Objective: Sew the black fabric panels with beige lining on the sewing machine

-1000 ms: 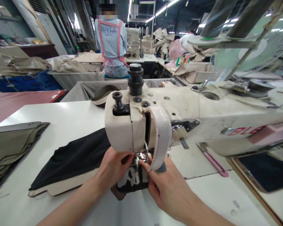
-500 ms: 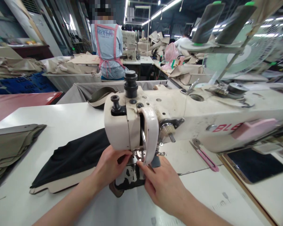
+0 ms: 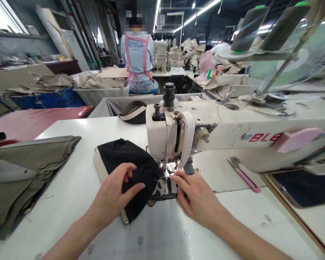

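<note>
A sewing machine (image 3: 162, 131) stands in front of me, its metal presser foot (image 3: 171, 166) low over the bed. A black fabric piece (image 3: 130, 155) with a beige edge lies left of the foot, folded and touching the machine's needle area. My left hand (image 3: 119, 195) is over this piece, thumb and index finger apart, gripping nothing. Just right of the presser foot, my right hand (image 3: 196, 193) has its fingers drawn together beside the metal plate. Whatever may be between those fingertips is too small to make out.
Olive fabric pieces (image 3: 43, 169) are stacked at the left. Pink-handled thread snips (image 3: 245, 175) and a phone (image 3: 300, 187) lie right. Thread cones (image 3: 250, 29) stand above the machine arm. A person in a pink-strapped apron (image 3: 138, 57) sits ahead, facing away.
My left hand has left the needle area and moved down-left over the black fabric. That fabric has swung round and folded. The right hand stays by the foot. The view has turned slightly left.
</note>
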Motion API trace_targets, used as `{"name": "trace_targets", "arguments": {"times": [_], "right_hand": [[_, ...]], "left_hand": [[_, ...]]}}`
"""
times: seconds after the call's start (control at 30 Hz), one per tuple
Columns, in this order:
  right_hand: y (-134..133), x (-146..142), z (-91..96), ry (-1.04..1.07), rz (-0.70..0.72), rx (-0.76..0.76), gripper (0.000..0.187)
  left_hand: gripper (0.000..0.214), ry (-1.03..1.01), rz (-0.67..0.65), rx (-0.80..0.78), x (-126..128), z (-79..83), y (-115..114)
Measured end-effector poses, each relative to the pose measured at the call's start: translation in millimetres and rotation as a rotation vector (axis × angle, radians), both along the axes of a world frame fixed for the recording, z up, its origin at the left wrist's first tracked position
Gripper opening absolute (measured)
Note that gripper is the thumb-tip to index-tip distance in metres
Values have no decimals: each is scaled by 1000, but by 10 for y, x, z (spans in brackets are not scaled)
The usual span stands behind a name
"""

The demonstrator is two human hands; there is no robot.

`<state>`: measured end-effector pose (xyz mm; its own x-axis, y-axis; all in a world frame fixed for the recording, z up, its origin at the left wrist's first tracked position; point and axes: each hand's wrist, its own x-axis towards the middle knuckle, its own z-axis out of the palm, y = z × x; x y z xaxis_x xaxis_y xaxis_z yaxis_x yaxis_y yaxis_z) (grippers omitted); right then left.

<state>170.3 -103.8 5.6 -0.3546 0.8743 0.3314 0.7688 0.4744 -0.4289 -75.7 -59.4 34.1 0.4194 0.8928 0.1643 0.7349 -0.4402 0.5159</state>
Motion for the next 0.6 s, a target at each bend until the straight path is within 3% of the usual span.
{"name": "trace_targets", "arguments": {"times": [0.03, 0.13, 0.2, 0.3, 0.37, 0.47, 0.6], "right_hand": [[-11, 4, -4, 20, 4, 9, 39], [-118, -43, 3, 100, 10, 28, 35], [-241, -159, 20, 331, -50, -53, 28], [-406, -443, 50, 823, -168, -288, 13], [-455, -640, 70, 1062, -228, -351, 8], [-449, -838, 99, 1278, -324, -347, 11], [-434, -911, 120, 1372, -376, -361, 14]], "left_hand": [[23, 76, 18, 59, 17, -24, -31], [17, 172, -100, 107, 143, -52, -130], [19, 18, -120, 126, 228, -4, -221], [5, -320, -126, 120, 310, 102, -376], [14, -488, -115, 72, 342, 133, -460], [28, -581, -82, 31, 365, 90, -527], [19, -589, 2, 69, 364, -6, -543]]}}
